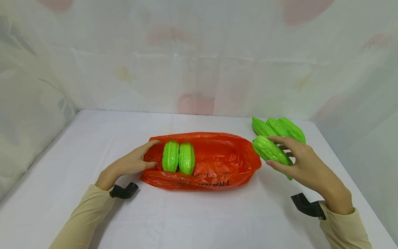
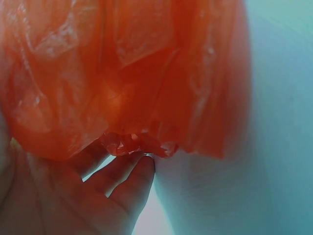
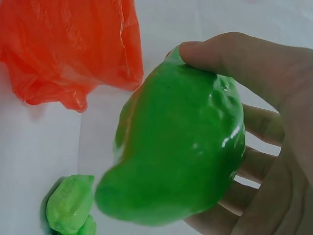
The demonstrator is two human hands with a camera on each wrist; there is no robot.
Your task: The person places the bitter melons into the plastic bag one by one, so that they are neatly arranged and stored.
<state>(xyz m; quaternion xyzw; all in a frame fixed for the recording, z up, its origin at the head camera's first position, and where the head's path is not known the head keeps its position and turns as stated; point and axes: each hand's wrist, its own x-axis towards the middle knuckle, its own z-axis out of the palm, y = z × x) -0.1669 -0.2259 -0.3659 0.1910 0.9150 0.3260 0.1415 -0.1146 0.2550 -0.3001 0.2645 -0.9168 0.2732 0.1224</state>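
Note:
A red plastic bag (image 1: pixel 217 180) with dark lettering lies with its mouth spread wide in the head view. Two glossy green bitter melons (image 1: pixel 187 158) stand side by side in its left part. My left hand (image 1: pixel 132 162) grips the bag's left end, thumb and fingers at the rim; the left wrist view shows red film (image 2: pixel 122 73) over part of the fingers. To the right of the bag, my right hand (image 1: pixel 303 162) holds another green bitter melon (image 1: pixel 271 150) between thumb and fingers, its tip toward the bag. That bitter melon (image 3: pixel 176 142) fills the middle of the right wrist view.
Several more green bitter melons (image 1: pixel 278 128) lie together at the back right of the white table (image 1: pixel 199 221), behind my right hand. A pale patterned curtain (image 1: pixel 217 69) hangs along the table's back edge. Dark wrist mounts (image 1: pixel 124 191) stick out from both sleeves.

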